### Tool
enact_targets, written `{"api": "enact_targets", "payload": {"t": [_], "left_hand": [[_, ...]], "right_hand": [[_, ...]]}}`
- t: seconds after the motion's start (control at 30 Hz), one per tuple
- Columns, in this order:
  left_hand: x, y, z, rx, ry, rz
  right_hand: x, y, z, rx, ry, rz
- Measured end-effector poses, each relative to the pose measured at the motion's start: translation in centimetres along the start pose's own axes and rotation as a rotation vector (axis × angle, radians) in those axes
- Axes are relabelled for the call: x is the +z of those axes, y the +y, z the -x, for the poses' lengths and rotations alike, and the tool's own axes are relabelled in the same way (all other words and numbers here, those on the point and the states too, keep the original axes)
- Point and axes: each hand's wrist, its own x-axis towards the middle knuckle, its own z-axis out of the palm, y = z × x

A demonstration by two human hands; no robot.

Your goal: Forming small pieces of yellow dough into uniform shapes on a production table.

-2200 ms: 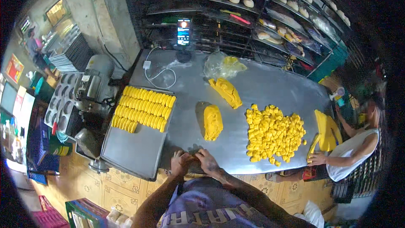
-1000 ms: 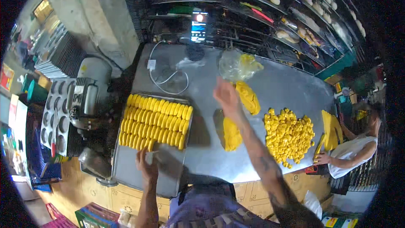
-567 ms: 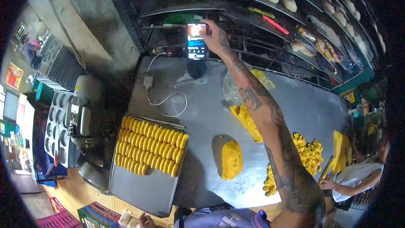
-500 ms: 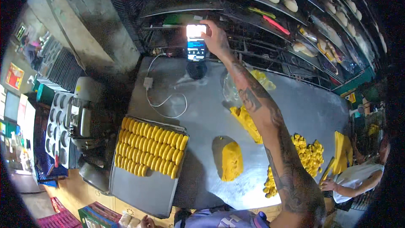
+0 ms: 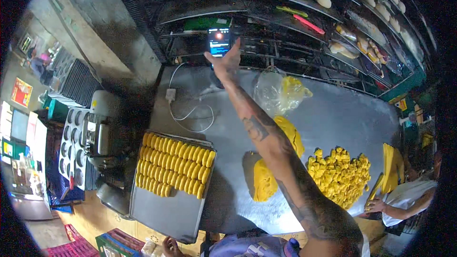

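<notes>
My right hand (image 5: 226, 61) reaches across the table to a lit phone (image 5: 218, 42) standing upright at the far edge. The thumb and fingers are spread at either side of the phone's lower end, so the hand is open and covers that end. Behind my wrist shows part of a dark round base (image 5: 215, 78). At the lower edge, my left hand (image 5: 171, 246) hangs near the front of a metal tray (image 5: 166, 214), partly cut off, its grip unclear. Rows of yellow dough rolls (image 5: 176, 162) fill the tray's far part.
Under my right arm lie yellow dough lumps (image 5: 263, 181) and a larger dough mass (image 5: 290, 131). Cut dough pieces (image 5: 340, 176) are heaped to the right. A plastic bag (image 5: 281, 93) and white cable (image 5: 190, 114) lie farther back. Another person's hand (image 5: 376, 205) touches yellow dough strips.
My right hand has dropped from the phone's upper right side to its lower end, and its fingers have spread. The phone screen looks dimmer at the top. The view has shifted slightly.
</notes>
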Motion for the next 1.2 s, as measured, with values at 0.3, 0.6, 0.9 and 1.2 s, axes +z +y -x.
{"api": "enact_targets", "payload": {"t": [0.3, 0.6, 0.9, 1.2], "left_hand": [[-0.4, -3.9, 1.3, 0.01, 0.013, -0.031], [-0.6, -3.0, 1.0, -0.024, -0.017, 0.032], [-0.3, -3.8, -2.1, 0.216, 0.06, 0.071], [-1.4, -4.5, -2.6, 0.256, -0.021, 0.016]], "right_hand": [[0.8, -2.1, 1.7, 0.215, 0.026, 0.191], [-4.4, -0.1, 2.7, 0.167, 0.085, 0.242], [-6.2, 0.6, 3.6, 0.02, 0.083, 0.191], [-20.0, 7.2, 14.9, -0.259, 0.202, -0.06]]}}
